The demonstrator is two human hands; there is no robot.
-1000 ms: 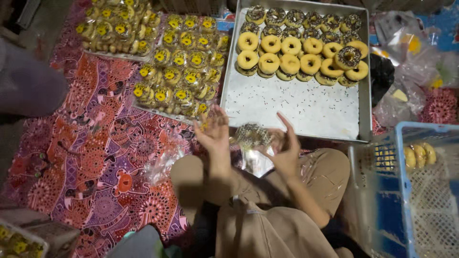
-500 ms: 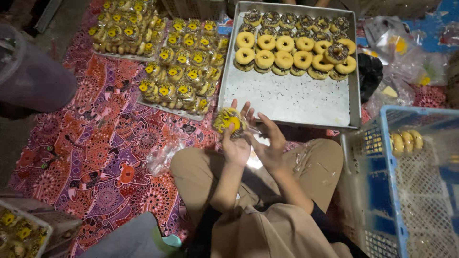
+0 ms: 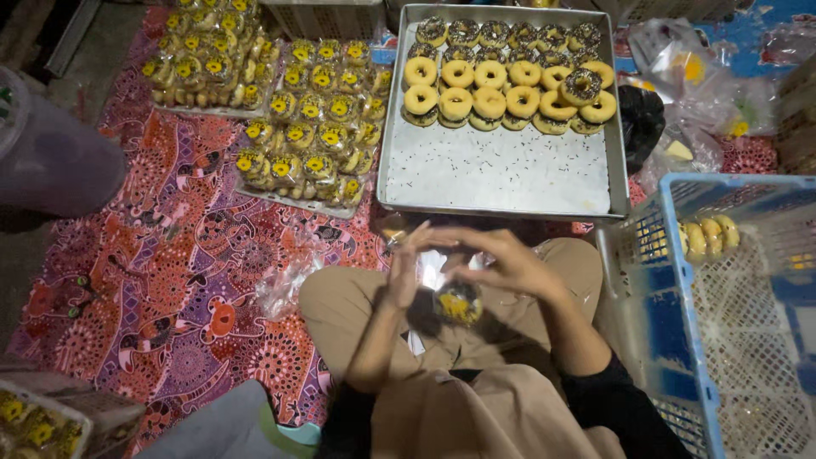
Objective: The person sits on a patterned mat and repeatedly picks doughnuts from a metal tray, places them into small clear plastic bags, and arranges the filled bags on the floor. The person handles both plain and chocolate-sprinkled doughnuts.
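Note:
I sit cross-legged on a patterned mat. My left hand [image 3: 406,270] and my right hand [image 3: 501,257] meet above my lap, both pinching the top of a clear plastic bag [image 3: 435,270]. A dark donut with a yellow label [image 3: 460,303] hangs inside the bag just below my fingers. In front of my knees lies a metal tray [image 3: 497,174], its far half filled with rows of glazed and chocolate donuts [image 3: 507,78], its near half bare and dusted with crumbs.
Bagged donuts with yellow labels [image 3: 299,119] lie piled on the mat [image 3: 170,280] at the upper left. A blue plastic basket [image 3: 727,293] stands at my right with a few packed donuts. Loose clear bags [image 3: 293,285] lie by my left knee. A grey cup [image 3: 55,157] is at far left.
My hands drew back from the tray's near edge toward my lap, and the donut now hangs lower inside the bag between them.

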